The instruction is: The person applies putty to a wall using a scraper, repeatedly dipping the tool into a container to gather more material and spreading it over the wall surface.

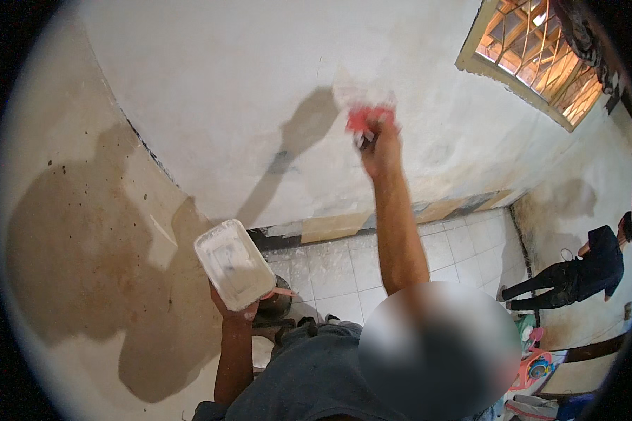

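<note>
Well, item one, from where I stand: a flat red spreader (361,117), rather blurred, held up against a white painted wall (253,77); whether its edge touches the surface I cannot tell. Its holder is the right hand (381,156), arm stretched upward, grip closed with thumb and fingers pinching the red piece near its lower side. A pale smeared patch (361,88) shows on the wall just above it.

Item two: a rectangular off-white plastic tub (233,263), tilted, its inside coated with whitish paste. The left hand (233,309) bears it at the lower end, grip closed about that end, several fingers hidden behind.

Item three: a pinkish-red strip (282,292), kind unclear, jutting out beside the tub, over a dark rounded vessel (277,306).

Surroundings: white square floor tiles (333,270), dusted in places; a tan and grey band (330,227) along the wall's foot; a stained beige wall (77,231) at left, carrying broad shadows; a cream-framed window with a metal grille (534,59), upper right.

Also present: a co-worker in dark clothing (584,274), well apart, near the far wall; below, a pink plastic article (529,377) among mixed goods.
</note>
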A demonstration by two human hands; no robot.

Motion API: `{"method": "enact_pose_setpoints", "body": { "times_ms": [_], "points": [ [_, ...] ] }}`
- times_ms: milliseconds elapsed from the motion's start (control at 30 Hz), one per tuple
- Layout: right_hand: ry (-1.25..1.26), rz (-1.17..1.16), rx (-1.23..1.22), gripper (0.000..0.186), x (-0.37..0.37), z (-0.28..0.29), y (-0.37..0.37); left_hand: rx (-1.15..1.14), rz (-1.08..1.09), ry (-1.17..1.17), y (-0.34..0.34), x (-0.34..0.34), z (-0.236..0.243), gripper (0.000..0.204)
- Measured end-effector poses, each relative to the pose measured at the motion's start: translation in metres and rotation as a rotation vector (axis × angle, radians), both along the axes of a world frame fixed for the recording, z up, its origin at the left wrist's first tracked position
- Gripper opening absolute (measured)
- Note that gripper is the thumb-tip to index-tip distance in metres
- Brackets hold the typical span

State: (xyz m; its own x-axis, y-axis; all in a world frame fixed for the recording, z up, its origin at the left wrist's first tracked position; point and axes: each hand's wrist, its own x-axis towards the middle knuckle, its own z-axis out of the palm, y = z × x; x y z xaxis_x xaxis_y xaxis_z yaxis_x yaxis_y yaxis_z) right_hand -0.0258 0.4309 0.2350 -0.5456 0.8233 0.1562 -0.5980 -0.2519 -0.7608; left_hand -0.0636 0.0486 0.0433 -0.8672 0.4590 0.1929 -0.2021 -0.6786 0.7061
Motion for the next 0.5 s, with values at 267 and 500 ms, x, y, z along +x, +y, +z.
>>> {"method": "enact_pose_setpoints", "body": {
  "times_ms": [267,500],
  "points": [
    [-0.307,0.134,-0.271,0.012,-0.024,-0.147,-0.031,0.122,-0.107,-0.391,-0.005,0.002,0.010,0.058],
    [-0.246,0.131,-0.335,0.011,-0.047,-0.111,-0.018,0.149,-0.055,-0.397,-0.016,0.011,0.010,0.058]
  ]
}}
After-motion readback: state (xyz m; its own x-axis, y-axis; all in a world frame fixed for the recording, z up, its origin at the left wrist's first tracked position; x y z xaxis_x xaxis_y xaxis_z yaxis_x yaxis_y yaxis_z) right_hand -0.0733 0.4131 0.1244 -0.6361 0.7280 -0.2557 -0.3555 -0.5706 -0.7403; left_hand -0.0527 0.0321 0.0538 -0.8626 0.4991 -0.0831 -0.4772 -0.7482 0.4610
